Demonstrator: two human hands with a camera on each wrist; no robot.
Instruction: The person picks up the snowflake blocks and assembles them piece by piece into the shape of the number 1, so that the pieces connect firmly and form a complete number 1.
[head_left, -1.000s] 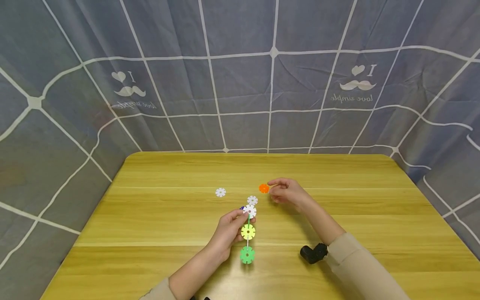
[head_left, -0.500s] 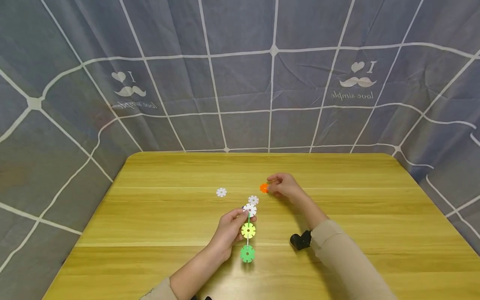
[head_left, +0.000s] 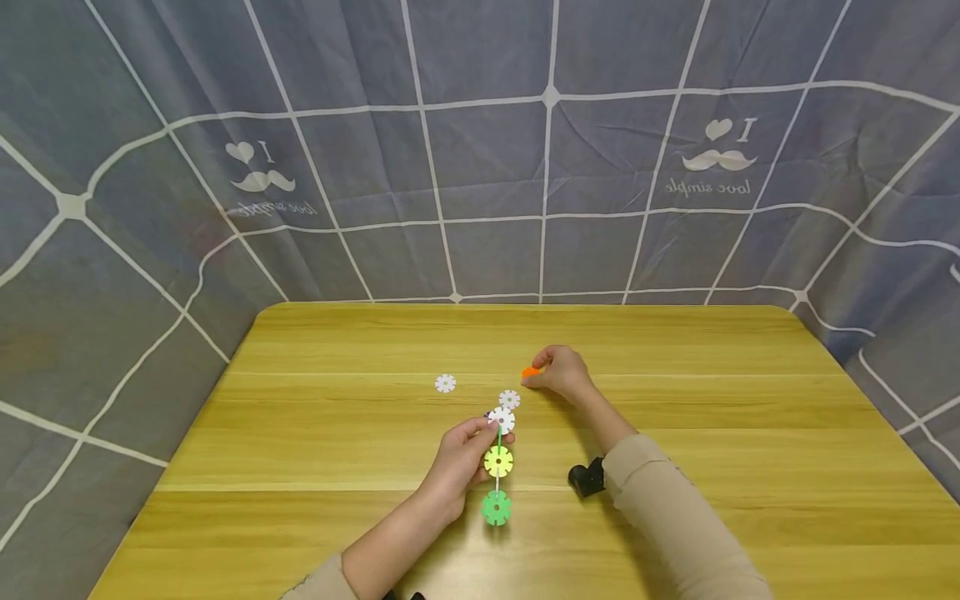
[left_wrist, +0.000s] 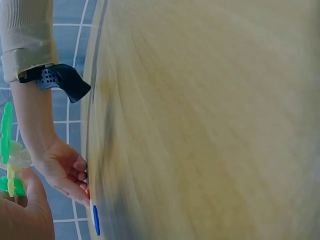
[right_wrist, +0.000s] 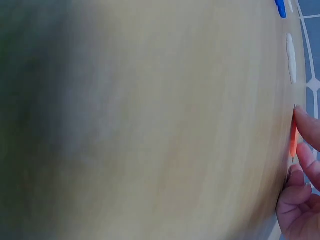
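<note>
My left hand (head_left: 457,462) pinches the top of a chain of slotted plastic discs, which hangs toward me. A white disc (head_left: 502,421) heads it, then come a yellow disc (head_left: 498,461) and a green disc (head_left: 497,507), with thin edge-on discs linking them. Farther off, my right hand (head_left: 562,372) has thumb and finger at the rim of an orange slotted disc (head_left: 530,372) on the table. In the right wrist view the orange disc (right_wrist: 294,135) shows edge-on, pinched between the fingertips. Fingers hide part of it.
On the wooden table (head_left: 337,433) lie a loose white disc (head_left: 446,383), a second white disc (head_left: 509,399) just beyond the chain, and a blue disc (left_wrist: 96,220) mostly hidden in the head view. A grey curtain (head_left: 487,167) hangs behind the table.
My right hand has moved left onto the orange disc and its fingers have closed at the rim. My left hand and the chain stay nearly still.
</note>
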